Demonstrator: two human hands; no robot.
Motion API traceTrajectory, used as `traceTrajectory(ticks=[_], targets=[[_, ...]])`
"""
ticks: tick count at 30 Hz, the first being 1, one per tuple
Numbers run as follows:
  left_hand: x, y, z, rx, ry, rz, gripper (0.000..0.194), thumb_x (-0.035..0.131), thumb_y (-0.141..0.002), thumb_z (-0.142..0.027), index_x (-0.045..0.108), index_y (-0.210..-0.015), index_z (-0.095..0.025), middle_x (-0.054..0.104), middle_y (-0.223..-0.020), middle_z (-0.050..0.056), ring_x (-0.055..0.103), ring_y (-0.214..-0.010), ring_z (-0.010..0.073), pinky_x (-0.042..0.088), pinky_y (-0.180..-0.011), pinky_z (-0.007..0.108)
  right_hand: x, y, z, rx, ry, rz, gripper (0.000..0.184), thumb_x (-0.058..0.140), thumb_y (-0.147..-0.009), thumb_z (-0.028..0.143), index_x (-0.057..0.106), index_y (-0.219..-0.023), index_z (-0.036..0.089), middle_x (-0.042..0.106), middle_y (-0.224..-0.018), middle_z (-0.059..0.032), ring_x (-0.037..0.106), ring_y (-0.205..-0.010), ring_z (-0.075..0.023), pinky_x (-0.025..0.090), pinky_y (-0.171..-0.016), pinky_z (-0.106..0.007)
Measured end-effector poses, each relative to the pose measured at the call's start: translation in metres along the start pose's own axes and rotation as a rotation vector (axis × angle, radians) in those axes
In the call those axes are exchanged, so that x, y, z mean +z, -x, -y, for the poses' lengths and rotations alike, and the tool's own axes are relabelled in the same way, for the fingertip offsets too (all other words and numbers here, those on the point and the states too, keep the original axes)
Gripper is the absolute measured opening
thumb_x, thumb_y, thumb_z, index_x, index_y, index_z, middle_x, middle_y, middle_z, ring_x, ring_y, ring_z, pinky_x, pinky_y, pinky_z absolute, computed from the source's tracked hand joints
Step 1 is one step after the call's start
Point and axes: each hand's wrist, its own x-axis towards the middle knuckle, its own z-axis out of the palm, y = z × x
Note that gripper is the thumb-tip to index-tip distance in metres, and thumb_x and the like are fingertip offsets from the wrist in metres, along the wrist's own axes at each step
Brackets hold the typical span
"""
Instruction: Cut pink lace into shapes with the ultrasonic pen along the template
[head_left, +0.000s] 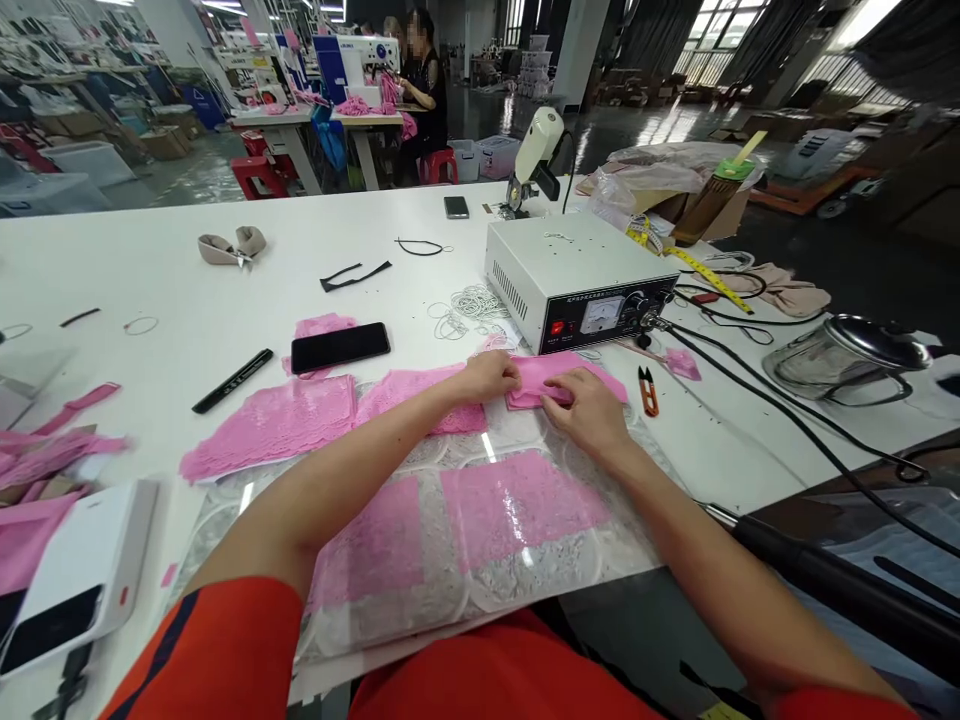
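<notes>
At the far edge of the clear plastic sheet, a stack of smooth pink fabric lies just in front of a grey metal box. My left hand has its fingers curled together at the stack's left end. My right hand pinches the near right part of the same fabric between thumb and fingers. Pink lace pieces are laid out to the left, one of them reaching under my left forearm. Under the plastic sheet, further pink panels show through.
The grey control box stands behind my hands, its black cables running right. Orange thread snips and a glass jug are on the right. Left are a phone, a marker and a white device. A person sits far off.
</notes>
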Motion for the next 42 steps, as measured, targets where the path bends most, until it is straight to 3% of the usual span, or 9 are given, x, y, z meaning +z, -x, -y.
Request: traceTrajectory(ticks=[4, 7, 12, 19, 25, 31, 35, 39, 42], targets=[[-0.008, 0.001, -0.003, 0.014, 0.04, -0.042, 0.016, 0.062, -0.087, -0.018, 0.071, -0.074, -0.015, 0.069, -0.09, 0.003, 0.065, -0.088, 0.0177, 0.051, -0.082, 0.029, 0.005, -0.006, -0.005, -0.063, 0.08, -0.033, 0.012, 0.061, -0.08, 0.026, 0.073, -0.083, 0.023, 0.068, -0.088, -0.0083, 0.06, -0.087, -0.0253, 0.05, -0.075, -0.039], [-0.021, 0.012, -0.009, 0.032, 0.056, -0.058, 0.016, 0.059, -0.084, -0.015, 0.072, -0.074, -0.016, 0.069, -0.097, 0.004, 0.064, -0.094, 0.0185, 0.049, -0.085, 0.029, -0.001, -0.006, -0.012, -0.085, 0.115, -0.067, 0.013, 0.058, -0.08, 0.021, 0.07, -0.078, 0.023, 0.066, -0.086, -0.0082, 0.058, -0.086, -0.0252, 0.05, -0.078, -0.041], [-0.031, 0.061, -0.019, 0.074, 0.088, 0.015, 0.016, 0.059, -0.084, -0.014, 0.069, -0.071, -0.016, 0.066, -0.098, 0.004, 0.062, -0.089, 0.0164, 0.048, -0.082, 0.028, -0.029, 0.026, -0.018, -0.159, 0.151, -0.092, 0.011, 0.056, -0.084, 0.02, 0.066, -0.081, 0.022, 0.066, -0.088, -0.0079, 0.059, -0.087, -0.025, 0.05, -0.08, -0.041], [0.002, 0.144, -0.037, 0.173, 0.084, 0.146, 0.02, 0.059, -0.088, -0.009, 0.067, -0.071, -0.016, 0.065, -0.092, 0.003, 0.061, -0.086, 0.0149, 0.047, -0.083, 0.027, -0.054, 0.105, -0.003, -0.409, 0.035, -0.003, 0.016, 0.058, -0.086, 0.012, 0.065, -0.095, 0.023, 0.069, -0.091, -0.0062, 0.063, -0.088, -0.0224, 0.052, -0.081, -0.039], [0.023, 0.17, -0.049, 0.237, -0.107, 0.129, 0.025, 0.055, -0.089, -0.006, 0.061, -0.067, -0.016, 0.063, -0.088, 0.002, 0.059, -0.085, 0.0152, 0.041, -0.09, 0.031, -0.066, 0.127, 0.004, -0.429, -0.077, 0.04, 0.021, 0.059, -0.087, 0.009, 0.065, -0.099, 0.025, 0.07, -0.089, -0.0043, 0.066, -0.085, -0.02, 0.054, -0.079, -0.036], [0.033, 0.157, -0.057, 0.292, -0.194, 0.095, 0.022, 0.056, -0.092, -0.009, 0.067, -0.074, -0.017, 0.064, -0.088, 0.003, 0.058, -0.083, 0.0157, 0.039, -0.087, 0.032, -0.082, 0.128, -0.011, -0.201, -0.041, -0.041, 0.009, 0.061, -0.089, 0.018, 0.067, -0.094, 0.023, 0.069, -0.095, -0.0058, 0.068, -0.083, -0.0184, 0.056, -0.071, -0.032], [0.051, 0.117, -0.077, 0.281, -0.183, 0.066, 0.019, 0.056, -0.098, -0.016, 0.073, -0.089, -0.017, 0.068, -0.095, 0.005, 0.061, -0.087, 0.0174, 0.043, -0.086, 0.032, -0.08, 0.129, -0.017, -0.044, -0.051, 0.062, 0.01, 0.06, -0.09, 0.028, 0.069, -0.089, 0.023, 0.069, -0.097, -0.0059, 0.063, -0.068, -0.0152, 0.053, -0.061, -0.031], [0.069, 0.073, -0.094, 0.253, -0.168, 0.068, 0.015, 0.062, -0.095, -0.017, 0.074, -0.104, -0.017, 0.069, -0.103, 0.008, 0.063, -0.096, 0.022, 0.047, -0.087, 0.035, -0.076, 0.128, -0.017, -0.021, -0.052, 0.075, 0.011, 0.06, -0.089, 0.028, 0.068, -0.083, 0.022, 0.068, -0.094, -0.0062, 0.064, -0.073, -0.017, 0.053, -0.065, -0.031], [0.077, 0.056, -0.096, 0.259, -0.161, 0.06, 0.012, 0.064, -0.093, -0.016, 0.075, -0.097, -0.016, 0.069, -0.099, 0.008, 0.064, -0.094, 0.022, 0.048, -0.088, 0.034, -0.075, 0.128, -0.015, -0.03, -0.054, 0.087, 0.014, 0.058, -0.091, 0.025, 0.065, -0.079, 0.023, 0.068, -0.089, -0.0055, 0.065, -0.078, -0.0181, 0.051, -0.066, -0.031]])
